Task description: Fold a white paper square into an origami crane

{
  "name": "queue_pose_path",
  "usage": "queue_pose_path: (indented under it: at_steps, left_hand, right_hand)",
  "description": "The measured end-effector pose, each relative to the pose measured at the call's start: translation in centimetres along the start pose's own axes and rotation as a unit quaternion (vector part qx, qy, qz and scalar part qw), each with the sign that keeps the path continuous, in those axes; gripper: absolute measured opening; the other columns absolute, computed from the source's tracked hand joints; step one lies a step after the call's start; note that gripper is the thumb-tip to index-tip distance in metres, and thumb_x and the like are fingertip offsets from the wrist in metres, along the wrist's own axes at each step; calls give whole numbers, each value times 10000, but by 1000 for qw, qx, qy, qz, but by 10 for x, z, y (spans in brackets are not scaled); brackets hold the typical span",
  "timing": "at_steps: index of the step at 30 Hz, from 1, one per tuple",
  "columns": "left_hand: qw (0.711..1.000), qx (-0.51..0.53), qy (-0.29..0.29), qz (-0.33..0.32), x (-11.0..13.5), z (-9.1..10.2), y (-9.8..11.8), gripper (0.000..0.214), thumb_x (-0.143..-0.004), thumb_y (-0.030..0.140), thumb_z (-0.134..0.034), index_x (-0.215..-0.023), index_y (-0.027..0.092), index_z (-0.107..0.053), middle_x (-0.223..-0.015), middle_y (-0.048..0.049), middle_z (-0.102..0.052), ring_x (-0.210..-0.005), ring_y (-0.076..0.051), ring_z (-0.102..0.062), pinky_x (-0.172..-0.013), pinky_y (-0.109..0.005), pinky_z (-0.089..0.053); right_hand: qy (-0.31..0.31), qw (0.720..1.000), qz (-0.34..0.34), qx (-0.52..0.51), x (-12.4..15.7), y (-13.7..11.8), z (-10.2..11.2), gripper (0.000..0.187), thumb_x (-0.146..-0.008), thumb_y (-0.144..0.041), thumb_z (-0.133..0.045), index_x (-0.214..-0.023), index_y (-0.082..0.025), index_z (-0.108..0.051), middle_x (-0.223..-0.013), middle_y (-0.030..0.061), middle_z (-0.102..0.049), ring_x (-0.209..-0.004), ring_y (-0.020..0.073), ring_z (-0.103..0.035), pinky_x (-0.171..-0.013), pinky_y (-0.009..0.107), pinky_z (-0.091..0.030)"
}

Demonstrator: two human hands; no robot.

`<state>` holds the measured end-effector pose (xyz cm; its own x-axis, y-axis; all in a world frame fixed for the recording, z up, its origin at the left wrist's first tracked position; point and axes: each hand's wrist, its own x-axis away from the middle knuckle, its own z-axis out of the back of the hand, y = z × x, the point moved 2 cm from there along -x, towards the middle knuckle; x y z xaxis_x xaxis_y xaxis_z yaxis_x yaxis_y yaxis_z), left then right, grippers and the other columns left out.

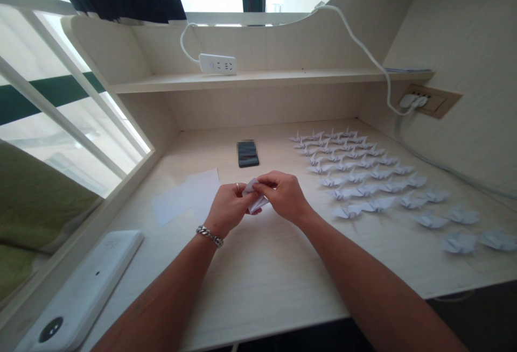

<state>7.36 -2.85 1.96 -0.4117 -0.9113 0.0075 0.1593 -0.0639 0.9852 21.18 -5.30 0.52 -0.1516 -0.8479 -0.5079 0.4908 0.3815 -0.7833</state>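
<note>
A small piece of folded white paper (256, 205) is pinched between both hands above the middle of the desk. My left hand (230, 204), with a ring and a chain bracelet, is closed on its left and lower side. From the right, my right hand (285, 193) grips the upper edge between thumb and fingers. Parts of the paper are hidden behind the fingers, so its exact folded shape is unclear. To the right stand rows of several folded white paper cranes (357, 177). White paper sheets (177, 196) lie flat left of my hands.
A dark phone (247, 154) lies beyond my hands. At the lower left is a long white device (81, 293). A power strip (218, 64) rests on the shelf (266, 78), and a white cable (363, 48) runs to the wall socket (430, 100). The desk's front edge (283, 336) is near me.
</note>
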Motion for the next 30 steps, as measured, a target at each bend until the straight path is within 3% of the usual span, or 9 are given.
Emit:
queue_pose_path:
  at_steps: [10,19,30]
  left_hand:
    - [1000,-16,-13,14,0,2,-2,222,-663,287,-783,-588,109,-673,-498,-28,-633,-468,-132,-614,-429,-196,-497]
    - [999,-34,-23,23,-2,3,-4,207,-741,261,-702,-627,94,-656,-515,-16,-635,-485,-119,-623,-455,-185,-515]
    - [997,-62,-31,25,-1,0,-3,250,-757,279,-675,-575,114,-629,-498,-1,-610,-494,-119,-621,-475,-194,-534]
  right_hand:
    - [1,1000,5,7,1,-5,0,134,-833,-230,-604,-821,-188,-731,-816,39,-700,-765,161,-628,-696,266,-469]
    - [0,1000,2,3,1,-5,-1,169,-859,-235,-566,-829,-167,-718,-830,51,-692,-775,162,-628,-680,263,-477]
    - [16,1000,14,13,-2,-4,4,81,-780,-243,-690,-814,-178,-723,-814,44,-714,-736,163,-645,-677,272,-501]
